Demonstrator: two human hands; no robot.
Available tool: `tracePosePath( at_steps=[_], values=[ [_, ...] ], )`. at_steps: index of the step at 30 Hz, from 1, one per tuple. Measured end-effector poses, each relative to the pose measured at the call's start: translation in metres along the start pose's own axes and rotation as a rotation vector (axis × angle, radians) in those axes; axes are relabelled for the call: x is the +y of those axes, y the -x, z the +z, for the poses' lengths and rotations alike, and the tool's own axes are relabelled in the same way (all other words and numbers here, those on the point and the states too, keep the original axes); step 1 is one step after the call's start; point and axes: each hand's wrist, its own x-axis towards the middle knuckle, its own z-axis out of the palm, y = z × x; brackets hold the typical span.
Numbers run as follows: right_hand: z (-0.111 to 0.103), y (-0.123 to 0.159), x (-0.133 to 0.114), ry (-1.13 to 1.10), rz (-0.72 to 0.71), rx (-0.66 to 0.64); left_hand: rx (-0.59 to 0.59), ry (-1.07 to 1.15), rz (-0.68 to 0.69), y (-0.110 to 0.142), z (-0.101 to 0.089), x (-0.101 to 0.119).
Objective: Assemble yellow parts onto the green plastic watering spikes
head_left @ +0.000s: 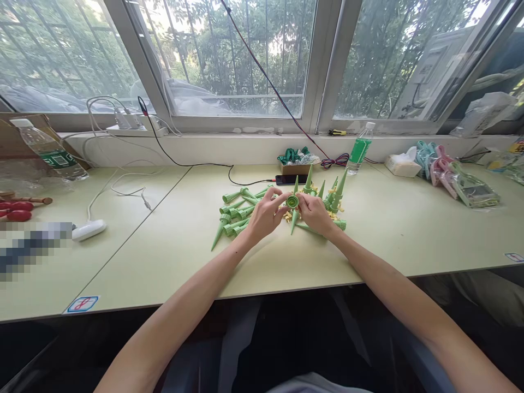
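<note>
Between my two hands is a green plastic watering spike (pixel 292 202), its round hollow end turned toward me. My right hand (pixel 316 214) grips it from the right side, fingers closed. On the other side my left hand (pixel 266 214) has its thumb and fingertips closed at the rim. Several green watering spikes (pixel 235 213) lie in a pile just left of my left hand. Behind and beside my right hand, more spikes (pixel 339 191) stand point up, with small yellow pieces (pixel 287 217) among them. Part of the held spike is hidden by my fingers.
A phone (pixel 290 179) on a cable lies behind the pile, before a small box (pixel 295 168). A water bottle (pixel 360 148), a tissue pack (pixel 403 162) and bagged goods (pixel 470 185) stand right. Another bottle (pixel 51 150) and a white plug-ended device (pixel 89 230) are left.
</note>
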Motion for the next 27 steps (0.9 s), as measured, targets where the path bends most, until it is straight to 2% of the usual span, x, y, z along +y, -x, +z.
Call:
tracePosePath(
  at_steps=[2,7,11,15,17,21,27],
  values=[
    [0.000,0.000,0.000,-0.011,0.007,0.003,0.003,0.005,-0.061,-0.001,0.002,0.000],
    [0.003,0.001,-0.001,-0.016,0.008,0.037,0.043,0.081,-0.314,-0.005,0.006,0.002],
    [0.004,0.001,-0.001,-0.004,-0.007,0.063,-0.028,0.362,-0.569,-0.007,0.004,0.006],
    [0.003,0.001,-0.001,0.013,-0.005,0.066,-0.010,0.638,-0.784,-0.009,0.002,0.010],
    [0.002,0.001,-0.001,0.024,-0.001,0.054,-0.033,0.756,-0.835,-0.011,0.001,0.012],
    [0.003,0.002,0.000,0.035,-0.010,0.008,-0.179,0.879,-0.888,-0.013,-0.001,0.015],
    [0.004,0.002,0.003,0.039,-0.020,-0.022,-0.236,0.878,-0.831,-0.012,-0.003,0.017]
  ],
)
